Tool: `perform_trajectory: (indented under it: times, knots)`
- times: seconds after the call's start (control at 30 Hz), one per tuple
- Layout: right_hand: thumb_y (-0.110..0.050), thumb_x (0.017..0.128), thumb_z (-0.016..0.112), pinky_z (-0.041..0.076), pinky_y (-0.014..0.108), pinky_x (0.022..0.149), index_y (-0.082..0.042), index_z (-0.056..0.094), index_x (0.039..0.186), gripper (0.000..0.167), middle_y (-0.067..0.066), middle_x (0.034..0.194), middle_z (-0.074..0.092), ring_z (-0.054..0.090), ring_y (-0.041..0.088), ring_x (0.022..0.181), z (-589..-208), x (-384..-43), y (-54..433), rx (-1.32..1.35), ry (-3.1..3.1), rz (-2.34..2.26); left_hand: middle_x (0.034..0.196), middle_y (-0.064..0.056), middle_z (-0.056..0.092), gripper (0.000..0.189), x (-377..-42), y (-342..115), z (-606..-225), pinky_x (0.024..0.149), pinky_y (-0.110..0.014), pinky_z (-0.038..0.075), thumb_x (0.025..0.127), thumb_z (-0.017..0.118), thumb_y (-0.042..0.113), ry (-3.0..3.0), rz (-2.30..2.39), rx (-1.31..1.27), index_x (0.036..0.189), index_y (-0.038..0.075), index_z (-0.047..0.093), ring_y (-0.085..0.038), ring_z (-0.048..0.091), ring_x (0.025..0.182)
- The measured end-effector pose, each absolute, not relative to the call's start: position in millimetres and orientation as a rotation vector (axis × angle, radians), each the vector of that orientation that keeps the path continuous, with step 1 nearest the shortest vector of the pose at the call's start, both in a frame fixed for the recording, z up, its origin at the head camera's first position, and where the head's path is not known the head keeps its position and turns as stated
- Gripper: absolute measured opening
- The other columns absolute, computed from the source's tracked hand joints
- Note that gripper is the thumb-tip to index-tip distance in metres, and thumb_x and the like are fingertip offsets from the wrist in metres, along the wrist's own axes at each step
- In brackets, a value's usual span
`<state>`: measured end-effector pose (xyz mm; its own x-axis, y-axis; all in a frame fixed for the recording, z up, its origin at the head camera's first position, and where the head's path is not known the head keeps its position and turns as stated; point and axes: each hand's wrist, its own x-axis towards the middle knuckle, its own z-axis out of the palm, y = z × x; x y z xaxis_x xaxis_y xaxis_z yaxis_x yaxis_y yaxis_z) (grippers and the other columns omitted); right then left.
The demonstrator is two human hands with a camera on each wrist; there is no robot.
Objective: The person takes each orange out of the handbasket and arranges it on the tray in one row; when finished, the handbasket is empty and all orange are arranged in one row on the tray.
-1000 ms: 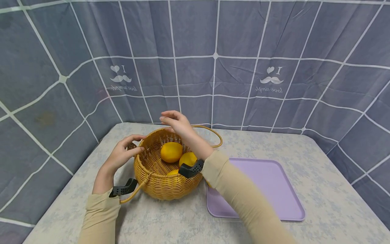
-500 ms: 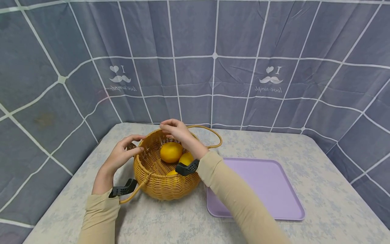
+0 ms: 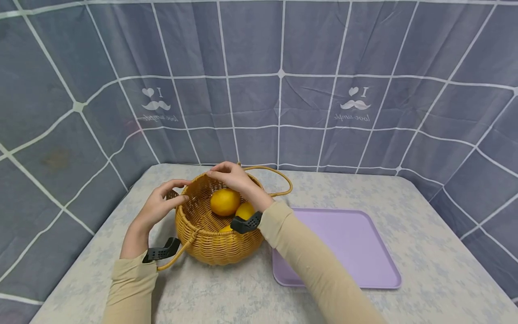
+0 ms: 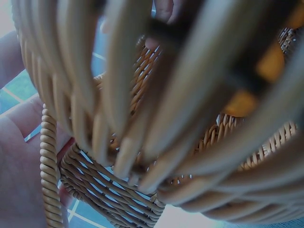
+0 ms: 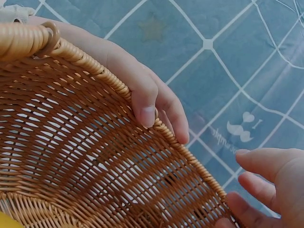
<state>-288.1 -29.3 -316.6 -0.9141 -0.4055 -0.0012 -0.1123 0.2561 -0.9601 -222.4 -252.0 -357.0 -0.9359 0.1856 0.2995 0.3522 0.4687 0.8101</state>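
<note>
A round wicker basket (image 3: 222,249) stands on the table with several yellow, lemon-like fruits (image 3: 225,202) inside. My left hand (image 3: 155,208) grips its left rim. In the right wrist view, that hand's thumb (image 5: 145,114) hooks inside the rim while the other fingers stay outside. At the far rim, my right hand (image 3: 232,176) hovers low, with loosely bent fingers right at the edge; nothing shows in its grasp. The right wrist view has this right hand (image 5: 270,185) at the lower right. Through the weave, the left wrist view shows orange-yellow fruit (image 4: 270,64).
A lilac tray (image 3: 344,243) lies right of the basket, partly under my right forearm. One basket handle (image 3: 289,182) leans out to the back right, another (image 3: 176,258) towards the front left. A grey tile-patterned curtain (image 3: 259,103) surrounds the table at the back and sides.
My right hand has come down from above the basket to its far rim, shifting slightly left. My left hand keeps its grip, and the basket stays in place.
</note>
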Motion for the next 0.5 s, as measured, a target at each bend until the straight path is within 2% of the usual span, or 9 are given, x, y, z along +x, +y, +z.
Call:
perform_trajectory:
  times: [0.23,0.4,0.5]
  knots:
    - [-0.033,0.086,0.069,0.045,0.039,0.088,-0.014,0.064,0.108,0.029,0.000,0.109,0.061,0.055,0.028,0.108,-319.2,-288.7,-29.9,-0.519,2.291,-1.631,0.124,-0.014,0.047,0.039,-222.6,-253.6,-358.0,0.067,-0.036,0.043,0.091,0.061,0.014,-2.528,-1.464,-0.487,0.129,0.007,0.055,-0.019,0.049,0.073]
    - [-0.038,0.084,0.069,0.044,0.035,0.088,-0.017,0.064,0.111,0.034,-0.001,0.114,0.059,0.056,0.017,0.102,-321.4,-288.4,-27.9,-0.554,2.369,-1.470,0.122,-0.013,0.048,0.039,-222.9,-253.5,-357.7,0.065,-0.032,0.042,0.090,0.061,0.013,-2.526,-1.458,-0.492,0.129,0.007,0.055,-0.018,0.049,0.072]
    - [-0.038,0.084,0.069,0.044,0.035,0.087,-0.017,0.064,0.114,0.036,0.000,0.115,0.059,0.055,0.017,0.103,-321.6,-287.5,-27.0,-0.598,2.411,-1.385,0.121,-0.013,0.048,0.039,-223.2,-253.1,-357.5,0.065,-0.031,0.042,0.090,0.061,0.013,-2.524,-1.460,-0.492,0.128,0.007,0.055,-0.018,0.049,0.072]
